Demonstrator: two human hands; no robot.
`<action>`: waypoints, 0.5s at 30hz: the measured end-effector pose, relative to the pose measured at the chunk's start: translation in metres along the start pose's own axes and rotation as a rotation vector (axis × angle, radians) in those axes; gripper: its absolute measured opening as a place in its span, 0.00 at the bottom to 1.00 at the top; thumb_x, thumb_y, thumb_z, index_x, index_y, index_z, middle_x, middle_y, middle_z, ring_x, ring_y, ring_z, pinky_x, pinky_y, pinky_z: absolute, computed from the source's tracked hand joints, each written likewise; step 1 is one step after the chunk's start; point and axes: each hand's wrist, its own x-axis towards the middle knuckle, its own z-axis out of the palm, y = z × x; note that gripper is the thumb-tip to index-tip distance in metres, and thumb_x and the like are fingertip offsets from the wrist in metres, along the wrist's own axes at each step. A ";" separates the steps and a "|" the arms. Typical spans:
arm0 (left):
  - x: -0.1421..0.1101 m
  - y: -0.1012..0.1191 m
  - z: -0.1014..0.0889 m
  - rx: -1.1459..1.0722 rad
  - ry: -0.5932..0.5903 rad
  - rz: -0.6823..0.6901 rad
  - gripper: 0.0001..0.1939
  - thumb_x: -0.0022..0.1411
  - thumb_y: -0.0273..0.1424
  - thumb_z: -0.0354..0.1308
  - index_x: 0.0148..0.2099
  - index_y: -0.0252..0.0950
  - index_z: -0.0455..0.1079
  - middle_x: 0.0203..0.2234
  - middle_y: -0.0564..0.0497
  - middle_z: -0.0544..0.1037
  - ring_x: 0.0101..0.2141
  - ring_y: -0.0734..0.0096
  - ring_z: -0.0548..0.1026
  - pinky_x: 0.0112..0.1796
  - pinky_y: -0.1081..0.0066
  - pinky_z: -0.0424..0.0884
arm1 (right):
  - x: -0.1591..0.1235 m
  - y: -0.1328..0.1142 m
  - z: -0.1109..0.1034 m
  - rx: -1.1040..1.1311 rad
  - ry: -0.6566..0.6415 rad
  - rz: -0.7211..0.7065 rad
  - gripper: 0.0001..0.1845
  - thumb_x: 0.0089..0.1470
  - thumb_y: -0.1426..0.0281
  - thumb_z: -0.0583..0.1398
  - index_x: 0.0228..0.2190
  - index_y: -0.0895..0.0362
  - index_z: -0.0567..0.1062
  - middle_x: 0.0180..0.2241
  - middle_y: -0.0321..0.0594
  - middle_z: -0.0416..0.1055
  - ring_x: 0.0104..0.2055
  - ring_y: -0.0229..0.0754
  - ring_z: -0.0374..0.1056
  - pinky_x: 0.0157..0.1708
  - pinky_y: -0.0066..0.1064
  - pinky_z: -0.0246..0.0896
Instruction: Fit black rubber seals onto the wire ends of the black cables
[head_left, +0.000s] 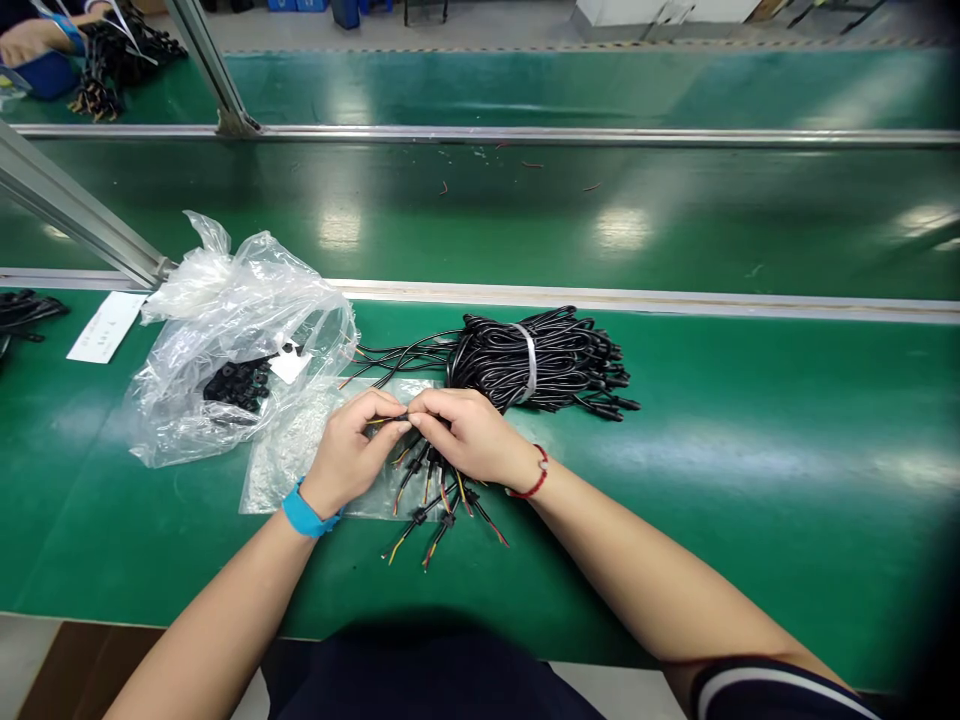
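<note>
Head view: left hand and right hand pinch one cable end in their fingers, midway between the tabletop's near and far edges; several ends bear black collars, the left-pointing ones look bare.

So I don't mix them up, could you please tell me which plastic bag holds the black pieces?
The puffed-up, crumpled bag, left of the left hand: black pieces show inside, whereas the flat bag nearer the person looks pale.
</note>
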 end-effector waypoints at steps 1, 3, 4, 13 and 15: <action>0.001 0.001 -0.002 0.024 0.009 0.014 0.02 0.57 0.27 0.59 0.35 0.37 0.70 0.30 0.50 0.74 0.33 0.69 0.72 0.35 0.70 0.68 | 0.000 0.000 0.000 -0.007 0.016 -0.012 0.09 0.58 0.73 0.53 0.29 0.58 0.71 0.25 0.36 0.70 0.28 0.35 0.63 0.31 0.27 0.58; 0.002 0.002 -0.005 0.060 0.034 0.036 0.04 0.56 0.27 0.60 0.37 0.37 0.70 0.31 0.49 0.75 0.34 0.68 0.72 0.36 0.69 0.68 | 0.000 -0.001 -0.002 0.002 0.070 -0.034 0.06 0.58 0.72 0.54 0.31 0.58 0.71 0.29 0.37 0.72 0.31 0.36 0.65 0.35 0.29 0.59; 0.001 0.003 -0.007 0.072 0.048 0.043 0.05 0.56 0.27 0.60 0.37 0.37 0.70 0.31 0.49 0.75 0.35 0.68 0.72 0.37 0.69 0.68 | 0.000 -0.002 -0.003 0.009 0.096 -0.037 0.05 0.57 0.72 0.55 0.32 0.57 0.71 0.29 0.37 0.73 0.32 0.37 0.66 0.36 0.29 0.60; 0.001 0.002 -0.002 0.069 0.017 0.085 0.03 0.57 0.26 0.59 0.35 0.37 0.68 0.30 0.50 0.75 0.33 0.71 0.73 0.34 0.70 0.69 | -0.001 0.001 -0.003 0.022 0.063 0.002 0.07 0.57 0.73 0.55 0.28 0.58 0.71 0.24 0.34 0.70 0.27 0.35 0.63 0.31 0.27 0.58; 0.002 0.002 0.000 0.111 0.008 0.107 0.02 0.57 0.26 0.58 0.34 0.36 0.68 0.30 0.50 0.75 0.32 0.70 0.73 0.34 0.70 0.69 | -0.001 0.002 -0.001 -0.005 0.046 0.008 0.08 0.57 0.73 0.55 0.28 0.58 0.71 0.24 0.34 0.70 0.27 0.35 0.63 0.30 0.27 0.57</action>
